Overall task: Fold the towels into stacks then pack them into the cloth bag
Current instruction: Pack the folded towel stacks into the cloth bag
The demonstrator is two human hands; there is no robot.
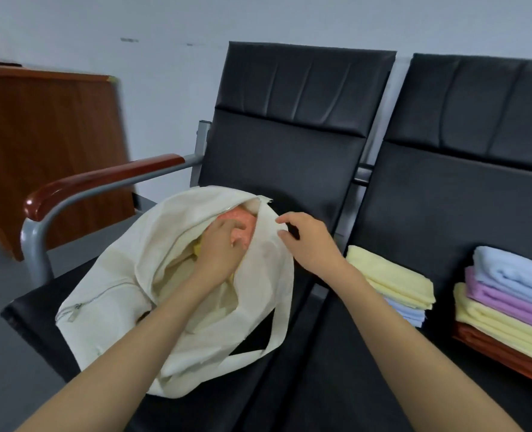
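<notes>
Head view: left hand (224,244) inside cloth bag (108,294), fingers curled on orange towel (243,222); right hand (308,241) at bag rim, grip unclear; towel stacks (508,294) on next seat (445,213).

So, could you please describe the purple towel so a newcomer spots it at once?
Start at the right-hand black chair, which bears two towel stacks. In the taller, rightmost stack, the purple towel lies under the blue top towel; nothing else is purple.

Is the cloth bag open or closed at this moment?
Open: the cloth bag gapes at its mouth, and the left hand grips an orange towel inside.
</notes>
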